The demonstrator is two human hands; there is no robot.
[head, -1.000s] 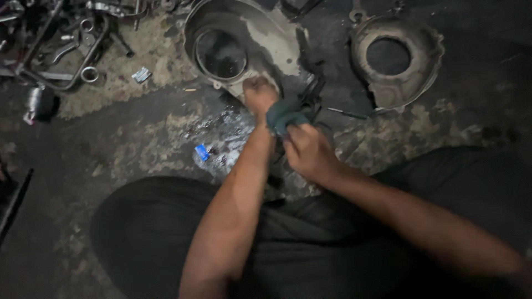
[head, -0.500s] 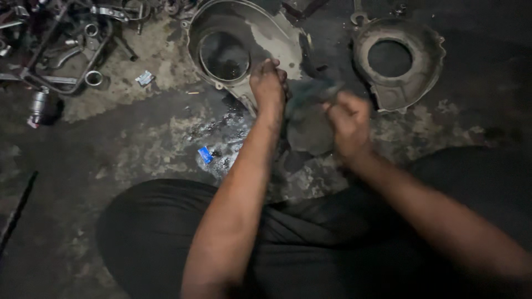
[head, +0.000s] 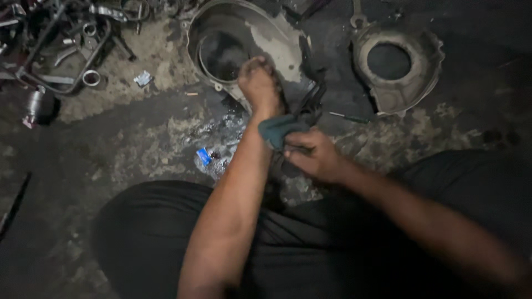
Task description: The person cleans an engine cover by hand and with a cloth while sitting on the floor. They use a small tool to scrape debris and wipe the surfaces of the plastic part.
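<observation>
My left hand (head: 258, 82) is stretched forward over the rim of a round metal engine cover (head: 277, 47) lying on the dirty floor, fingers curled; whether it grips anything cannot be told. My right hand (head: 313, 155) presses a dark teal rag (head: 277, 129) against my left wrist, fingers closed on the cloth. Both forearms rise from my lap, where my legs in black trousers (head: 149, 243) are folded.
A second round metal housing (head: 413, 83) with a large hole lies at the upper right. A pile of metal parts, rings and tubes (head: 66, 50) sits at the upper left. A small blue scrap (head: 204, 156) and crumpled clear plastic (head: 221, 135) lie on the oily floor.
My right hand has come back from beside the cover to my left wrist, bringing the rag onto it. The left hand stays stretched over the cover.
</observation>
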